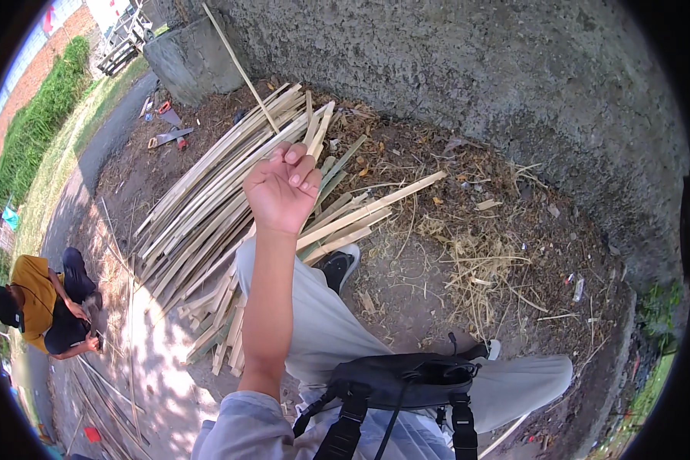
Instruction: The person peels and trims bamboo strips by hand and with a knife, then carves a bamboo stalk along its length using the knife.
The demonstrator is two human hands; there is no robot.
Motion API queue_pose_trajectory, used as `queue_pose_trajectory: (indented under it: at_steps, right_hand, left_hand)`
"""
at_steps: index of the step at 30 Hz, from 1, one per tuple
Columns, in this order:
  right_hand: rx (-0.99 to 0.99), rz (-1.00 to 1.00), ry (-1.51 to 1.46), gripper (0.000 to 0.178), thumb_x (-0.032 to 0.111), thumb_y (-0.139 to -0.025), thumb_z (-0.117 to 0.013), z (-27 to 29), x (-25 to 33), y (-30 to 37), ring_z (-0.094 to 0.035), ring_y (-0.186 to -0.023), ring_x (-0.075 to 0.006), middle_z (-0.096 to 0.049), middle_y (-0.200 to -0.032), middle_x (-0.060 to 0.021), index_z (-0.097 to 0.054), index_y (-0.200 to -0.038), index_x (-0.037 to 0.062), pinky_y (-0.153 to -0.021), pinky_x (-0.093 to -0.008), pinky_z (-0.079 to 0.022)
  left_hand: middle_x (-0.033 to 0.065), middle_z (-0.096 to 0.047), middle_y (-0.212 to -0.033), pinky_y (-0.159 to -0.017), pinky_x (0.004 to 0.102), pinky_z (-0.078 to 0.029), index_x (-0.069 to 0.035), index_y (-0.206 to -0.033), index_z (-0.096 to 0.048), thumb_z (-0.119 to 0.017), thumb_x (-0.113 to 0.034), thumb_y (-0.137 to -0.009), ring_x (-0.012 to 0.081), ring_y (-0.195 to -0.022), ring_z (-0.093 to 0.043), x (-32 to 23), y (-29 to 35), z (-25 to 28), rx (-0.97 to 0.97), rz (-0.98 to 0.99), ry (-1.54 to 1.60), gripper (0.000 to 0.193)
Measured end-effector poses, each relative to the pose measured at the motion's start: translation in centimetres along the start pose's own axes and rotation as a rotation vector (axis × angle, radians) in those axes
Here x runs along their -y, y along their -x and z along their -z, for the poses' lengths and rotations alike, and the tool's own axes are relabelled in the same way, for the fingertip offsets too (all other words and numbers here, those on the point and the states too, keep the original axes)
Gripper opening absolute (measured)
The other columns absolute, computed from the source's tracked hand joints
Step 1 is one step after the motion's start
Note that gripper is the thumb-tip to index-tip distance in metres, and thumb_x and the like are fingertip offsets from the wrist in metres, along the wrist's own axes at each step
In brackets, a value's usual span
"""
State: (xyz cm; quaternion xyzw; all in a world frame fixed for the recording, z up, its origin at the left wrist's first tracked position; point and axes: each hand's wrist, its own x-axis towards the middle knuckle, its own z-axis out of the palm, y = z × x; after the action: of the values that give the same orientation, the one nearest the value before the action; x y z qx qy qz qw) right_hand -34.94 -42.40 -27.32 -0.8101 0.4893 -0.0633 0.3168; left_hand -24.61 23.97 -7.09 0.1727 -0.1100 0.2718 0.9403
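My left hand [284, 188] is raised in front of me, palm turned up and fingers loosely half-curled. Its palm is bare and no object shows in it. Behind and below it lies a big pile of pale split bamboo strips [207, 199], fanned out on the ground. One long thin strip [240, 65] slants down from the wall side and ends just above my fingertips; whether they touch it I cannot tell. Shorter strips [376, 207] stick out to the right of my wrist. My right hand is out of sight.
A rough concrete wall [468, 61] rises beyond the pile. Handsaws [165, 138] lie on the dirt at far left. At left, a person in a yellow shirt [34, 299] sits low near more long strips [103, 399]. Dry shavings [483, 261] litter the ground by my shoe [341, 268].
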Motion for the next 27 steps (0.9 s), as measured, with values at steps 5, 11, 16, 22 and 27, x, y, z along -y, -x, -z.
queue_pose_trajectory:
  at_steps: [5, 11, 16, 22, 27]
  right_hand:
    - [0.047, 0.016, -0.027, 0.039, 0.038, -0.084, -0.066, -0.8, 0.6, 0.2, -0.057, -0.055, -0.0219, -0.055, -0.063, -0.0106, -0.058, -0.094, 0.0013, -0.051, -0.0366, -0.049]
    - [0.063, 0.026, -0.039, 0.041, 0.038, -0.085, -0.066, -1.2, 0.9, 0.1, -0.058, -0.056, -0.0232, -0.056, -0.065, -0.0122, -0.057, -0.099, 0.0004, -0.050, -0.0370, -0.050]
    - [0.085, 0.049, -0.040, 0.043, 0.037, -0.085, -0.066, -1.5, 1.1, 0.4, -0.059, -0.057, -0.0243, -0.058, -0.067, -0.0135, -0.056, -0.103, -0.0003, -0.050, -0.0373, -0.051]
    - [0.076, 0.054, -0.044, 0.046, 0.037, -0.086, -0.066, -1.5, 1.2, 0.6, -0.060, -0.058, -0.0257, -0.059, -0.069, -0.0150, -0.055, -0.108, -0.0012, -0.049, -0.0377, -0.053]
    - [0.092, 0.070, -0.045, 0.048, 0.037, -0.086, -0.067, -2.6, 2.0, 0.7, -0.061, -0.059, -0.0268, -0.061, -0.071, -0.0163, -0.054, -0.113, -0.0019, -0.049, -0.0380, -0.054]
  left_hand:
    - [0.0029, -0.050, -0.083, -0.058, 0.0313, -0.036, -0.011, -0.086, -0.050, -0.053, -0.014, -0.074, 0.0173, -0.062, -0.043, 1.5, -0.4, -0.5, 0.108, 0.105, 0.022, 0.013]
    - [0.0031, -0.050, -0.081, -0.058, 0.0331, -0.036, -0.011, -0.082, -0.050, -0.053, -0.019, -0.073, 0.0183, -0.062, -0.043, 2.5, -0.9, 0.1, 0.030, 0.127, -0.016, 0.012]
    - [0.0036, -0.050, -0.077, -0.058, 0.0332, -0.036, -0.011, -0.079, -0.050, -0.054, -0.019, -0.074, 0.0195, -0.061, -0.043, 2.6, -0.4, -0.5, -0.087, 0.129, -0.122, 0.010]
    - [0.0023, -0.050, -0.075, -0.057, 0.0315, -0.036, -0.011, -0.078, -0.048, -0.054, -0.016, -0.075, 0.0166, -0.060, -0.042, 1.0, -0.4, 0.0, -0.204, -0.024, -0.152, 0.008]
    - [0.0003, -0.049, -0.074, -0.057, 0.0298, -0.035, -0.013, -0.082, -0.048, -0.053, -0.009, -0.074, 0.0149, -0.057, -0.040, 0.6, -0.1, 1.0, -0.438, -0.048, -0.260, 0.010]
